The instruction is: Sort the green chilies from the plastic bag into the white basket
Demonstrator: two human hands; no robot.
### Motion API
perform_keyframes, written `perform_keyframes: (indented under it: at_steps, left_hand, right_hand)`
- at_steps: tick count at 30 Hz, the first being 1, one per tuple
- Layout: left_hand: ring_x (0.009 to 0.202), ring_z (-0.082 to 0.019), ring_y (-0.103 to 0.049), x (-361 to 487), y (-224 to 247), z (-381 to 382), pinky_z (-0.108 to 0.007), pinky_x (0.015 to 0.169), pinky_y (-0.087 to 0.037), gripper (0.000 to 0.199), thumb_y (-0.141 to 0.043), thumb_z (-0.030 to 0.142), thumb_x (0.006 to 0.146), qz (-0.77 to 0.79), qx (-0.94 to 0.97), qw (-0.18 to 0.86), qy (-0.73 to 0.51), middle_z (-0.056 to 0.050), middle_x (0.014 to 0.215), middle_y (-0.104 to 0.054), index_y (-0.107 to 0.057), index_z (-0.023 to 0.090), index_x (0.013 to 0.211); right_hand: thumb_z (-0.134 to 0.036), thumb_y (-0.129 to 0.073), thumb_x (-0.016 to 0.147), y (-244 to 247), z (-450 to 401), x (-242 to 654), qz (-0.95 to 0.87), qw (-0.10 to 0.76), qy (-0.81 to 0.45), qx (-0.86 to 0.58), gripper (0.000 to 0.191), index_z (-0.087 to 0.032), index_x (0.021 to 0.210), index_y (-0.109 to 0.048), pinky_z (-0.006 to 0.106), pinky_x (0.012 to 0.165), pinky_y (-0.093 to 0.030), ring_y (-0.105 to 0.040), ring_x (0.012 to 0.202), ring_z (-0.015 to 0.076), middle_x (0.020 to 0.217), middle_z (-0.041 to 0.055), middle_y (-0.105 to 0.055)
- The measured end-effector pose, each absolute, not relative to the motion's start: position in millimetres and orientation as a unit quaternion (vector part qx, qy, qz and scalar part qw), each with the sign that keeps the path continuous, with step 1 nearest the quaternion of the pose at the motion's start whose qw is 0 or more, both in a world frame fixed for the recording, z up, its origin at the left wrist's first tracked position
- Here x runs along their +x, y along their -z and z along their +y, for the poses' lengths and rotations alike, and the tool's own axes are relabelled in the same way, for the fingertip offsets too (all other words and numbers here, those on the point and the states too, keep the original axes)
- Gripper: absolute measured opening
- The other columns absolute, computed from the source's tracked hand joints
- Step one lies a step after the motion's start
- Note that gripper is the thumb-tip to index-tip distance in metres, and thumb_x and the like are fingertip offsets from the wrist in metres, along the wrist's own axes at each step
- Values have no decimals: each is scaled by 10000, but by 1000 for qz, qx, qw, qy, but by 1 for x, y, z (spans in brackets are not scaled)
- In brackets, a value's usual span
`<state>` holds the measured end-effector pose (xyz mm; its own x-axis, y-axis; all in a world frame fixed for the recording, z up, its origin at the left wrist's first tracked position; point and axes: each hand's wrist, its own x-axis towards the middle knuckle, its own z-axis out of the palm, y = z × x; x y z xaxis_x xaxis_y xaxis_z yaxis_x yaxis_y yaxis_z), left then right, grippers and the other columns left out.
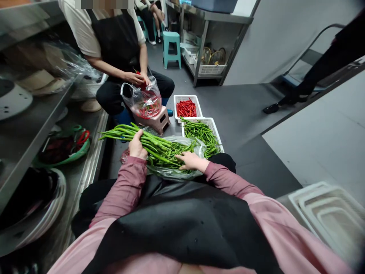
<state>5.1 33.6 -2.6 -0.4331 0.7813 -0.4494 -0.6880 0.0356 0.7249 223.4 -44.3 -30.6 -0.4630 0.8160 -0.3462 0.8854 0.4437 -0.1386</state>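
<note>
My left hand (pixel 138 145) has its fingers closed around a bunch of long green peppers (pixel 134 137); my right hand's (pixel 191 160) loosely bent fingers touch peppers in the plastic bag (pixel 173 173).

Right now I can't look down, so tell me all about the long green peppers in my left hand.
The long green peppers are slim, bright and smooth-looking, gathered in a loose bunch. Your left hand grips them around mid-length; one set of ends fans out leftward in the air, the other reaches over the open clear bag.
</note>
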Motion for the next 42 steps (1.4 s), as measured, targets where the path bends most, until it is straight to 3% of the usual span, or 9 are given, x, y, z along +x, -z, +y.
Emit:
perform_keyframes:
  at_steps: [3,6,9,13,17,20,24,34,42]
  left_hand:
    - [621,-119,-622,7,0,33,-245,669,-543,83,-661,126,688,489,40,522,-698,10,675,-645,-595,154,730]
    - [614,-120,-618,11,-1,36,-253,665,-538,71,-647,150,706,476,30,537,-695,8,659,-634,-577,154,718]
    - [599,-121,-615,13,-3,42,-264,661,-534,82,-647,171,707,456,27,552,-697,11,646,-625,-568,151,717]
    - [608,-123,-620,15,-5,48,-266,668,-529,111,-667,189,691,438,38,553,-708,3,664,-637,-573,144,730]
    - [615,-124,-622,19,-7,48,-271,676,-529,111,-665,199,692,425,35,559,-711,-1,672,-645,-575,145,727]
    - [632,-128,-627,21,-9,49,-271,679,-530,126,-678,217,690,425,34,558,-712,-1,661,-642,-574,148,710]
    - [696,-152,-648,21,-11,51,-273,689,-533,184,-725,254,656,440,45,547,-710,-11,659,-641,-579,151,701]
    - [664,-142,-637,25,-15,48,-290,696,-541,154,-718,196,634,451,45,515,-728,-7,682,-636,-589,146,701]
    - [655,-140,-633,31,-13,37,-281,694,-540,169,-733,182,609,467,53,531,-705,-3,672,-640,-603,134,705]
  right_hand:
    - [-373,-445,902,20,-53,214,831,30,126,542,350,-217,1162,-620,303,825,-445,-601,1004,225,1129,110,-634]
    - [-331,-307,959,0,-56,207,820,-88,117,553,383,-240,1134,-635,268,811,-434,-610,934,173,1016,61,-678]
    - [-397,-407,920,-10,-52,203,806,-114,83,575,346,-252,1112,-656,307,775,-428,-582,928,210,1009,72,-670]
    - [-439,-489,876,-12,-49,196,804,-187,6,564,362,-213,1091,-674,367,826,-383,-471,1065,268,1181,118,-575]
    - [-448,-449,897,-13,-51,185,798,-235,-26,554,378,-167,974,-691,370,827,-347,-445,1016,257,1093,128,-573]
    - [-446,-454,896,-10,-48,182,804,-232,-89,540,402,-139,1082,-636,376,803,-324,-438,972,257,1085,146,-561]
    - [-277,-343,953,-2,-32,187,855,-176,-144,466,332,-166,1141,-593,339,701,-293,-452,848,215,990,111,-596]
    - [-170,-266,956,-4,-14,172,878,-116,-136,443,341,-101,919,-597,318,700,-318,-474,829,203,879,140,-593]
    - [-153,-280,954,-27,-8,182,988,-38,-60,138,310,-140,896,-585,309,721,-359,-478,791,165,832,79,-575]
